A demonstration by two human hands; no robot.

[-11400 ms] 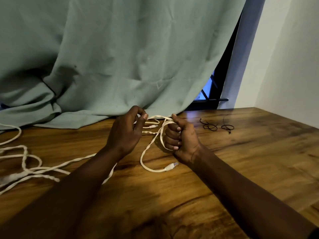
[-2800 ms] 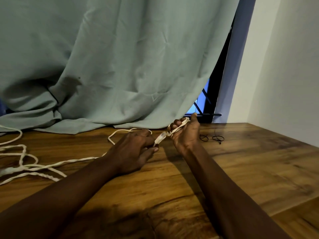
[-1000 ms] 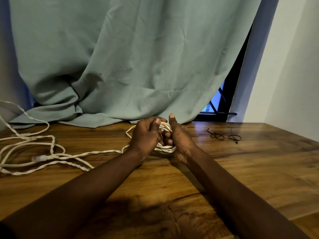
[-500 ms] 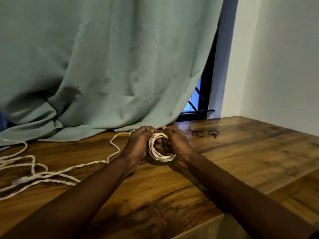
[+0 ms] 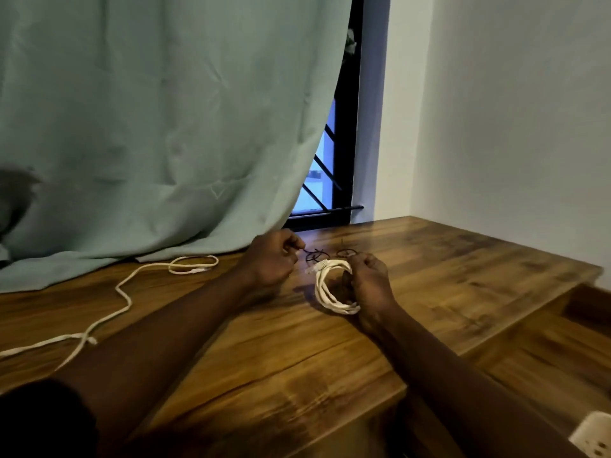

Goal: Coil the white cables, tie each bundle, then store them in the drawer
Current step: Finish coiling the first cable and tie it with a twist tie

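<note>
Near the far edge of the table (image 5: 463, 276) the right hand (image 5: 370, 279) clasps the coiled white cable (image 5: 325, 290) while the left hand (image 5: 269, 257) pinches a black tie (image 5: 314, 255); if that clasp slackens during tying, the loops may spring apart

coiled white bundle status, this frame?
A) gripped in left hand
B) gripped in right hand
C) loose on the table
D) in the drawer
B: the right hand has its fingers curled round the coiled white cable, while the left hand pinches at the black ties.
</note>
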